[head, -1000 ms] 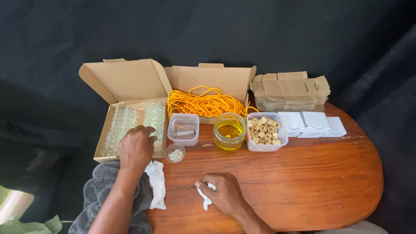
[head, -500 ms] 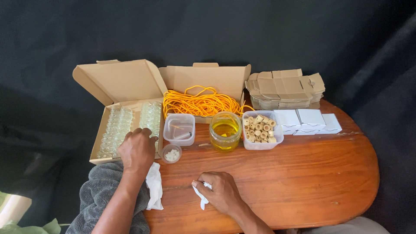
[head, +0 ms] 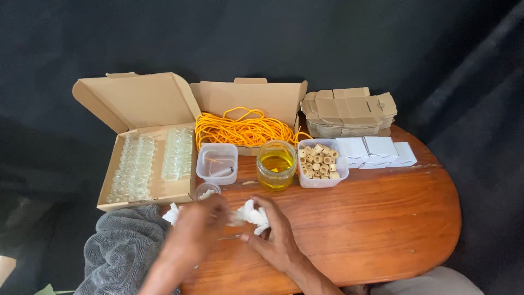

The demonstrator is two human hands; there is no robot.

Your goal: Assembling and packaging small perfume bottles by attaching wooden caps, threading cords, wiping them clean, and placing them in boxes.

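I see two hands meeting low over the oval wooden table: my right hand has its fingers curled around a crumpled white tissue, pinching it just above the tabletop, while my left hand is motion-blurred beside it, touching the same wad, and I cannot tell whether its fingers are closed. A second white scrap lies by the left wrist, touching a grey towel at the table's near left edge. Behind the hands I count two open cardboard boxes: the left box holds two rows of small clear glass vials, too many and too blurred to count; the middle box holds one tangle of orange cord. In front stand two clear plastic tubs: one with a small metal-looking piece inside, one filled with wooden beads. Between them sits one glass jar of yellow liquid. One tiny round clear dish rests just beside the left hand. Further right are a stack of flat brown cartons and three small white boxes.
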